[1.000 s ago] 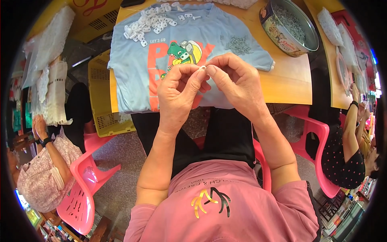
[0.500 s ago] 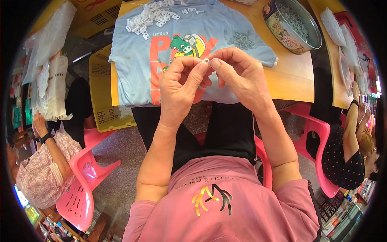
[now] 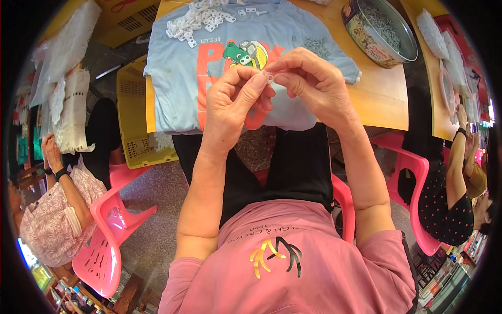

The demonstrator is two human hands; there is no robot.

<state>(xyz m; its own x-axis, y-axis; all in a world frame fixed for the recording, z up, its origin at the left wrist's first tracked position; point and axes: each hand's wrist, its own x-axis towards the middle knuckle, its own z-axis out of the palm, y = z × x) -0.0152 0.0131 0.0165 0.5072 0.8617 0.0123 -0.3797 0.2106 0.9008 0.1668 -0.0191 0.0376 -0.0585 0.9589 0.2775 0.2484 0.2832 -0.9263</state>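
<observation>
A small white plastic piece with a round hole [image 3: 270,78] is pinched in the fingertips of my left hand [image 3: 232,102]. My right hand [image 3: 316,91] meets it from the other side, thumb and forefinger closed about its edge. Whether anything smaller sits between those fingers is hidden. Both hands hover over the near part of a light blue printed T-shirt [image 3: 172,83] spread on the table. Farther back on the shirt lies a heap of similar white plastic pieces [image 3: 201,18]. To its right is a small pile of thin grey metal pieces [image 3: 317,46].
A round tin [image 3: 368,44] full of grey metal pieces stands at the wooden table's [image 3: 384,104] back right. Left of the table is a yellow plastic crate [image 3: 133,110]. People sit on both sides, near pink chairs [image 3: 107,246].
The white piece has turned so its hole shows. My right forefinger has lifted and reached over it, and the right hand has shifted slightly up. The person at left has brought their hands together.
</observation>
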